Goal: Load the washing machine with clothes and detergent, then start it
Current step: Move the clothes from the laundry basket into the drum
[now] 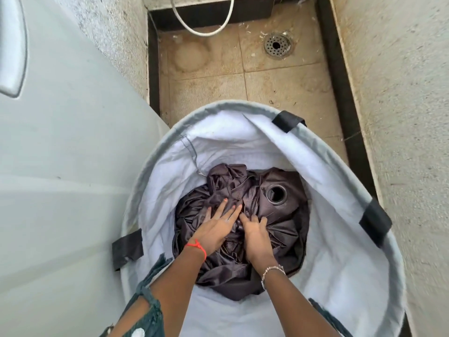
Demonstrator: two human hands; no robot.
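A round grey laundry hamper (340,166) with a white lining and black strap handles stands on the floor below me. At its bottom lies a bundle of dark grey-brown shiny cloth (279,229) with a metal eyelet ring (277,193). My left hand (218,226), a red thread on its wrist, rests flat on the cloth with fingers spread. Just to the right, my right hand (255,233), with a bead bracelet, has its fingers curled into the folds of the cloth. The white washing machine (60,154) stands right next to the hamper on the left.
Beyond the hamper is a stained tiled floor (279,76) with a round metal drain (277,45) and a white hose (206,25) looping at the top. Rough plastered walls (401,105) close in on the right and upper left, edged by dark skirting.
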